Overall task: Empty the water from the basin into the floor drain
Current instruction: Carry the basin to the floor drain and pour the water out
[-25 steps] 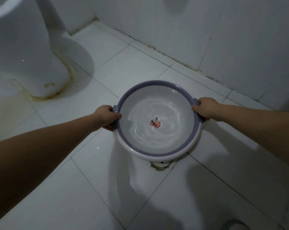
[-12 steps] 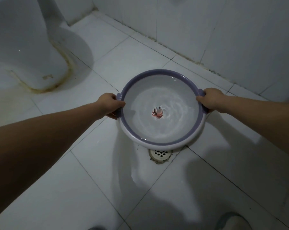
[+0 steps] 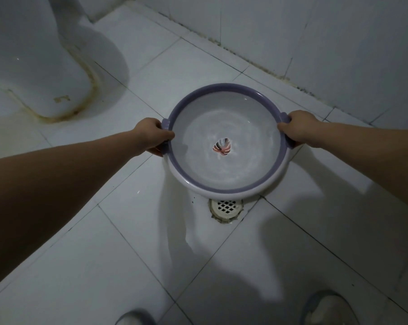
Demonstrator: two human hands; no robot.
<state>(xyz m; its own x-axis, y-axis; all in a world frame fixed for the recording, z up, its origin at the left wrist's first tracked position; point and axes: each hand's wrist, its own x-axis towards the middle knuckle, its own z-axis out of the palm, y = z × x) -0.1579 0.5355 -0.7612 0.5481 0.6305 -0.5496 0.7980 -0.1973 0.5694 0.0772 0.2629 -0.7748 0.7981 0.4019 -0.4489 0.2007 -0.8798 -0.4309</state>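
1. Over the white tiled floor (image 3: 64, 266) of a dim bathroom, from the head camera, we hold a round basin (image 3: 226, 193) out in front of us with both arms stretched forward.
2. Our left hand (image 3: 151, 136) is clenched around the small handle on the basin's left edge, thumb over the purple rim and fingers curled beneath it.
3. Our right hand (image 3: 297, 129) grips the matching handle on the right edge the same way, fingers wrapped under and out of sight.
4. We see a white basin with a purple rim; it carries water (image 3: 198, 146) whose surface shows ripples, and a reddish leaf-like pattern (image 3: 222, 146) sits at the centre of its bottom.
5. We cannot tell for sure whether the basin is clear of the floor or resting on it; the near rim looks a little lower than the far one.
6. Just beyond the near rim, toward us, the floor drain (image 3: 226, 208) lies open to view: a round white grate where four tile joints meet, its far edge partly hidden under the basin.
7. We see no water leaving the rim.
8. At upper left stands the base of a toilet (image 3: 34, 66), with a yellowed seam along the floor, well apart from the basin.
9. Behind the basin rises the tiled wall (image 3: 338, 43), with dark grime along its bottom joint.
10. At the bottom edge the tips of our two shoes (image 3: 329, 308) show, blurred.
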